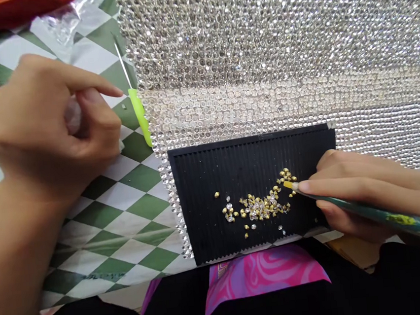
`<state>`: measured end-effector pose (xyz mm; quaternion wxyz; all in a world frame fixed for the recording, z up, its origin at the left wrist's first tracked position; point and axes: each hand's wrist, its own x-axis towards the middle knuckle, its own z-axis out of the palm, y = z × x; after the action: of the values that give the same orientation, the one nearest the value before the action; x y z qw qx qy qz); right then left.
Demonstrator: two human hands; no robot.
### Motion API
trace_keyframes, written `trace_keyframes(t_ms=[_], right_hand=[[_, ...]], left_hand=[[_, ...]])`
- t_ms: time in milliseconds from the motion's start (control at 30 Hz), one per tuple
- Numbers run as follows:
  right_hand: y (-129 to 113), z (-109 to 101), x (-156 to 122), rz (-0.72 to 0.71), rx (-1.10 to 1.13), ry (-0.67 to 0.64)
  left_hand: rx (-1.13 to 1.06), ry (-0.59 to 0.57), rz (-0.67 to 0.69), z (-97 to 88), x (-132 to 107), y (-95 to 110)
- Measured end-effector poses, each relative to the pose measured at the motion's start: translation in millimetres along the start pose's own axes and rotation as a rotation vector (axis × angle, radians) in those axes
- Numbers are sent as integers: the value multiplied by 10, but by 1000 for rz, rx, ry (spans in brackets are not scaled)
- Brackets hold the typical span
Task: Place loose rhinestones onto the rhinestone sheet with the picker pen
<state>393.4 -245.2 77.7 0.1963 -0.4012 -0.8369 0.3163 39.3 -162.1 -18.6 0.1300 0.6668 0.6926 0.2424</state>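
The right hand (369, 191) pinches a green pencil (367, 210) like a pen, its yellow tip touching the loose stones (259, 204) scattered in a black ridged tray (204, 178), gold and clear ones heaped near the tray's middle. The tray lies on a rhinestone sheet (278, 57) spread over a green checked cloth (125, 205). The left hand (43, 124) hovers above the cloth, fingers curled around something small and pale, forefinger out toward a lime-handled pick (139, 112) at the sheet's edge.
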Motion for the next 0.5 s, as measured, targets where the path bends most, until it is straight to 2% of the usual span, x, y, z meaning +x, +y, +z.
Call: trace_keyframes(t_ms=[133,233,400,500], right_hand=[[8,110,11,4,39,62],[34,119,13,-21,14,89],[140,155,19,-147,1,69],[162,158,12,-131,11,69]], left_hand=[[79,16,76,18,7,-67],[96,6,68,31,6,-86],[72,5,26,33,10,-48],[83,1,-6,29,22,-39]])
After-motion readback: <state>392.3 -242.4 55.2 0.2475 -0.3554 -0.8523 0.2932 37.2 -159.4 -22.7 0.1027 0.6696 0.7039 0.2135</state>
